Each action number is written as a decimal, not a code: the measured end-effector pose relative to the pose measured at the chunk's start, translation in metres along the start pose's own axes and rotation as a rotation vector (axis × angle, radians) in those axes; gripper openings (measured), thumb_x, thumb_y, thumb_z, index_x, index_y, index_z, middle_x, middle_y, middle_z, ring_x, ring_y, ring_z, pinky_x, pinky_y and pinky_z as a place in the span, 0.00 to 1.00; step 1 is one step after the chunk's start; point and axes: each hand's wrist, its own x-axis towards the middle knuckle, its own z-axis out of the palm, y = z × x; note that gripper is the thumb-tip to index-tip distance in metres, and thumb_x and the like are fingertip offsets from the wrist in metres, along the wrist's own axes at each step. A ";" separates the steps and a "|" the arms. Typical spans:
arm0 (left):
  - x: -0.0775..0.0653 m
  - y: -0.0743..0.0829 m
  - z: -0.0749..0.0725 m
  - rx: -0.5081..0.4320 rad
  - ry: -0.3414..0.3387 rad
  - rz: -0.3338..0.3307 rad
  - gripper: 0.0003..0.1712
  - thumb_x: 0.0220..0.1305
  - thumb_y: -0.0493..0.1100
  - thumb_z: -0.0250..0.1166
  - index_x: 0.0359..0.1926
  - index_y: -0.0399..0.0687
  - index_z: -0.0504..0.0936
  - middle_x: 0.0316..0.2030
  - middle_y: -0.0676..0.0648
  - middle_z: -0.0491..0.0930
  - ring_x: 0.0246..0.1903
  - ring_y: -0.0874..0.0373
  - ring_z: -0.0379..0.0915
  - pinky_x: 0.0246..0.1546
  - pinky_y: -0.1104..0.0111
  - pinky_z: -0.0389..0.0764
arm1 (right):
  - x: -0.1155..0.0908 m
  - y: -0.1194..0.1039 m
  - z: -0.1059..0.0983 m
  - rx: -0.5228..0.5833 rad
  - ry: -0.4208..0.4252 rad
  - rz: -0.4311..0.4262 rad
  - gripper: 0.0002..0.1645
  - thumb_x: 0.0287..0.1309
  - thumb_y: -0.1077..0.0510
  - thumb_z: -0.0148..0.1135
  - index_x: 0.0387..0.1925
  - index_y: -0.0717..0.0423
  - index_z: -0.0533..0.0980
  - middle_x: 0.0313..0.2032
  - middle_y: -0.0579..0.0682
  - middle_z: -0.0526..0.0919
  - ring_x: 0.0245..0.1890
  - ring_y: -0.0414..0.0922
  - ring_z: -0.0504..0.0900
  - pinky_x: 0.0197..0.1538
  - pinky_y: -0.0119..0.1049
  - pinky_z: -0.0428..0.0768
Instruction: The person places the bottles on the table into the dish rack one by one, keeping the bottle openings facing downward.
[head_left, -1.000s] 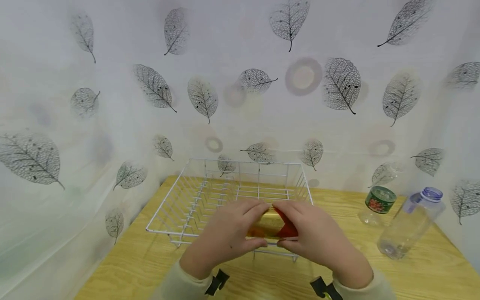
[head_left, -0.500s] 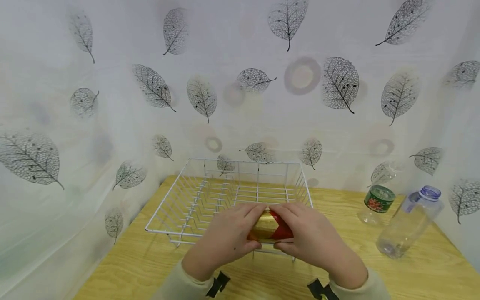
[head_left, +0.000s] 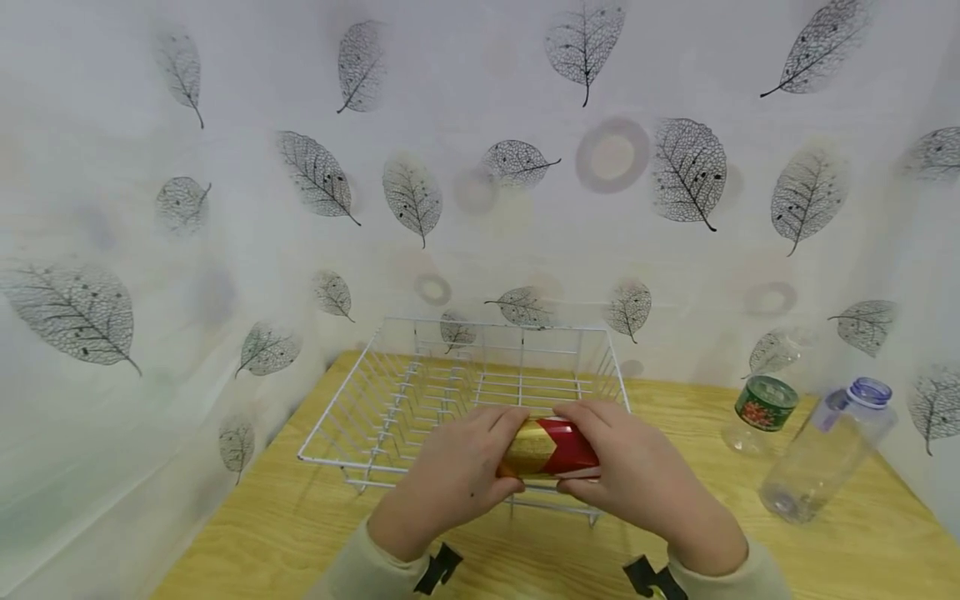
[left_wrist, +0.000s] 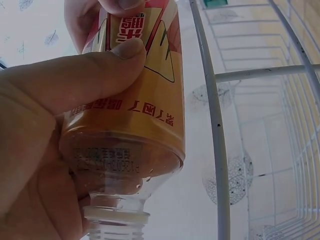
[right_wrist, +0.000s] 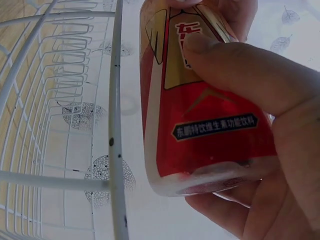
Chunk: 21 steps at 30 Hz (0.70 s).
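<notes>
A plastic drink bottle (head_left: 546, 450) with a gold and red label lies sideways between both hands, over the front of a white wire dish rack (head_left: 324, 462). My left hand (head_left: 457, 468) grips its neck half, thumb pressed on the label. In the left wrist view the bottle's clear neck (left_wrist: 116, 222) shows a pale ring and bare threads. My right hand (head_left: 633, 468) grips the base half, thumb on the red label (right_wrist: 210, 142) in the right wrist view. The fingertips of the two hands are a short gap apart on top of the bottle.
On the wooden table (head_left: 247, 533), to the right of the rack, stand a clear bottle with a green flowered label (head_left: 765, 403) and a larger clear bottle with a purple neck (head_left: 825, 454). A pale leaf-print curtain (head_left: 465, 108) hangs behind and along the left.
The hands have moved slightly apart along the bottle, so more of its red label shows between them. Both keep their grip. The head view has shifted a little.
</notes>
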 end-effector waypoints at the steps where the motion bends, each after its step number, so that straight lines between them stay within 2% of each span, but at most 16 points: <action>1: 0.000 0.000 0.000 0.001 0.001 0.000 0.43 0.51 0.59 0.80 0.64 0.48 0.74 0.55 0.51 0.80 0.53 0.57 0.78 0.47 0.62 0.84 | 0.000 0.000 0.000 0.000 0.002 -0.007 0.49 0.35 0.40 0.86 0.61 0.50 0.76 0.53 0.45 0.80 0.46 0.42 0.81 0.40 0.40 0.86; 6: 0.000 0.001 0.000 -0.001 0.004 -0.008 0.43 0.51 0.59 0.80 0.64 0.49 0.74 0.56 0.51 0.80 0.53 0.58 0.78 0.45 0.63 0.85 | -0.001 0.001 -0.001 -0.005 0.025 -0.029 0.48 0.36 0.40 0.85 0.60 0.50 0.77 0.53 0.45 0.80 0.43 0.42 0.82 0.38 0.39 0.86; 14: 0.001 0.002 0.003 -0.070 0.011 0.001 0.44 0.51 0.58 0.80 0.65 0.48 0.74 0.56 0.51 0.79 0.53 0.57 0.78 0.47 0.62 0.84 | -0.005 0.002 -0.006 0.034 0.018 -0.010 0.47 0.37 0.41 0.85 0.62 0.49 0.77 0.55 0.44 0.79 0.44 0.41 0.82 0.40 0.38 0.85; 17: 0.001 0.001 0.003 -0.111 0.023 -0.009 0.44 0.51 0.58 0.81 0.65 0.48 0.74 0.56 0.52 0.80 0.51 0.59 0.79 0.45 0.63 0.84 | -0.005 0.003 -0.009 0.089 0.022 -0.012 0.49 0.40 0.40 0.84 0.65 0.48 0.75 0.59 0.44 0.77 0.48 0.43 0.81 0.42 0.39 0.85; 21: 0.002 -0.002 0.002 -0.186 0.036 -0.031 0.44 0.52 0.59 0.79 0.67 0.49 0.73 0.56 0.52 0.80 0.48 0.60 0.79 0.44 0.65 0.83 | -0.007 0.005 -0.017 0.261 0.030 0.037 0.55 0.45 0.40 0.82 0.73 0.40 0.65 0.65 0.42 0.71 0.53 0.44 0.79 0.46 0.45 0.85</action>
